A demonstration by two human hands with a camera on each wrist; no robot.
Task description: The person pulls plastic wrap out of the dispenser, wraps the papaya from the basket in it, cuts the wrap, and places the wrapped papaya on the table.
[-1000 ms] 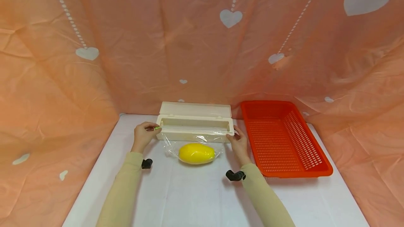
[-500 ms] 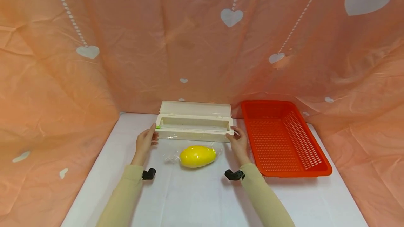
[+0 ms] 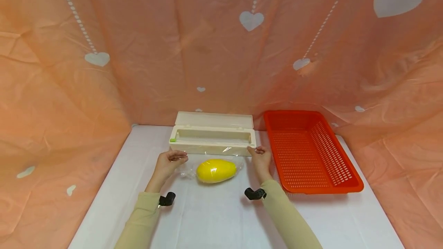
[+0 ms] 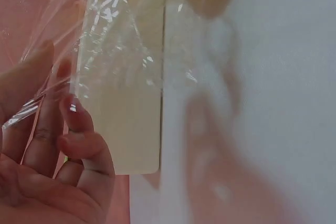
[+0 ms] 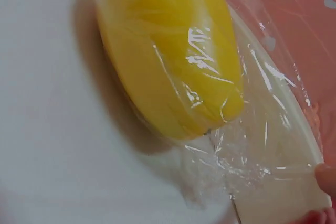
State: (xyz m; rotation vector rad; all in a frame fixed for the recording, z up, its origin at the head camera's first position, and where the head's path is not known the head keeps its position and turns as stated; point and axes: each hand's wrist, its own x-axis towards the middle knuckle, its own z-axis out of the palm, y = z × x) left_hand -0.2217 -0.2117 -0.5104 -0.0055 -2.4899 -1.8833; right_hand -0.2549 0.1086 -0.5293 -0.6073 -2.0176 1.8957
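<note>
A yellow, oblong, papaya-like fruit [image 3: 216, 171] lies on the white table under clear plastic wrap [image 5: 252, 161]. Behind it a cream wrap dispenser box [image 3: 214, 149] stands with its lid raised, a green slide cutter [image 3: 173, 140] at the left end of its front edge. My left hand [image 3: 169, 164] is in front of the box's left end, the wrap drawn taut between thumb and bent fingers in the left wrist view. By the box's front right corner, my right hand [image 3: 262, 160] pinches the wrap's other side; its thumb tip [image 5: 325, 178] shows in the right wrist view.
A red perforated plastic basket [image 3: 353, 180] stands on the right, close beside my right hand. A peach cloth with white hearts [image 3: 214, 49] hangs behind and at the sides of the white table [image 3: 207, 222].
My left hand has left the green slide cutter at the box's left end, come toward me and taken the wrap's left side. My right hand has stayed by the right corner.
</note>
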